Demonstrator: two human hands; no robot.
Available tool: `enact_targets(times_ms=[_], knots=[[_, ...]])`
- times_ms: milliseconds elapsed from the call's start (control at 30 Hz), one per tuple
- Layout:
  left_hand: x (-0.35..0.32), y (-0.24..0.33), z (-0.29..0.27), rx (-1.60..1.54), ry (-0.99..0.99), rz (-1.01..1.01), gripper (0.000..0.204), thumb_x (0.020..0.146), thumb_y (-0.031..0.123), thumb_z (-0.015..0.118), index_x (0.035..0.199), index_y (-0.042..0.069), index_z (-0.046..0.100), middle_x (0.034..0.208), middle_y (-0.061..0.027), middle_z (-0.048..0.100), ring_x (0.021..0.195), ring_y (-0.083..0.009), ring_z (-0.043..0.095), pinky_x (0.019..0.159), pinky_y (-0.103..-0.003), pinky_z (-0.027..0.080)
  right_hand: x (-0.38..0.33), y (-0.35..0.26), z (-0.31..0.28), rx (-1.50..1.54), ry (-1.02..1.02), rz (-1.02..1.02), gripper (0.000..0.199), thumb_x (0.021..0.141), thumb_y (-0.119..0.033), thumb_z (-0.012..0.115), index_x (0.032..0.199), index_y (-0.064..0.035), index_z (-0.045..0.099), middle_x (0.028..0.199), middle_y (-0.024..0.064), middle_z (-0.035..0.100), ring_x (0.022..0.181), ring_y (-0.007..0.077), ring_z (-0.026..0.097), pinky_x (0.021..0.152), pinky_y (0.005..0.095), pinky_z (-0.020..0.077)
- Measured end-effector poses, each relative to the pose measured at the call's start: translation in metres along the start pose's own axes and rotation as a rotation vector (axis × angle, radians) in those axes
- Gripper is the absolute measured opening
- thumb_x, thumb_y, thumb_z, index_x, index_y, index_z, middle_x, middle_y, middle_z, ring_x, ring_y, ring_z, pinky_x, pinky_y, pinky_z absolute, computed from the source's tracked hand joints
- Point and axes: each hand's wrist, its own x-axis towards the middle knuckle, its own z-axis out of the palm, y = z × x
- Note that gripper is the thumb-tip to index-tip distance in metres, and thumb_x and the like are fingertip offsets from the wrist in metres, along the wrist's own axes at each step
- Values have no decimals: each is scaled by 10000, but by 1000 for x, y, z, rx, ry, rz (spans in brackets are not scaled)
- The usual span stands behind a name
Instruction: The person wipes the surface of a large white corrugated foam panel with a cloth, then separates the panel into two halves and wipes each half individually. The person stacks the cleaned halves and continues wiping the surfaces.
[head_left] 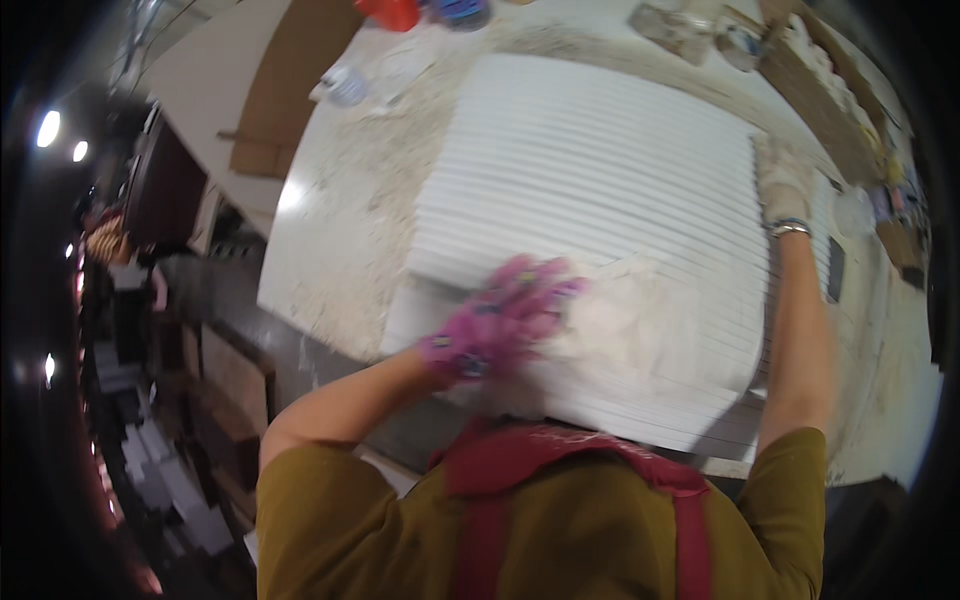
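Note:
A large white ribbed panel [590, 170] lies before me on the worktable. My left hand [500, 315], in a pink-purple patterned glove, is over the panel's near left part, its fingers apart and slightly blurred. Right beside those fingers a crumpled whitish sheet [630, 320], paper or cloth, rests on the ribs; whether the fingertips touch it is unclear. At the panel's far right edge my right hand [785, 180], in a pale glove, lies with its fingers stretched along the edge. A metallic band circles that wrist.
The worktable [340, 220] is dusty and stained. A small jar [345, 87], a red object [390, 12] and a blue container [460, 14] stand at the far left. Clear containers [675, 30] and a long cardboard box [825, 95] sit far right. Brown cardboard [280, 95] leans beyond the left edge.

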Motion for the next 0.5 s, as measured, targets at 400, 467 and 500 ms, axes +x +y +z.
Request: enact_targets(times_ms=[400,467,500], knots=[[162,-148,9,-707,340,-640,454,990,233,584,1379,3,539,1317,-155,597,1189,-267,615,1004,-377,526,-10,-9,-31,223,108,11,575,947,-529,591,1324,-96,625,1214,185,683,1159,379,583,1031,491,423],[243,-131,53,-766,255,-517,498,966,351,622,1344,30,579,1317,-179,609,1188,-304,614,1045,-424,488,-8,-7,-36,332,-10,50,602,893,-505,680,1332,-96,624,1246,208,671,1179,400,568,1041,487,429],[280,-119,76,-717,210,-472,534,944,426,640,1316,45,601,1292,-195,627,1172,-326,617,1068,-458,458,-8,-6,-37,394,20,18,589,884,-482,691,1326,-97,627,1239,208,672,1167,401,574,1032,483,438]])
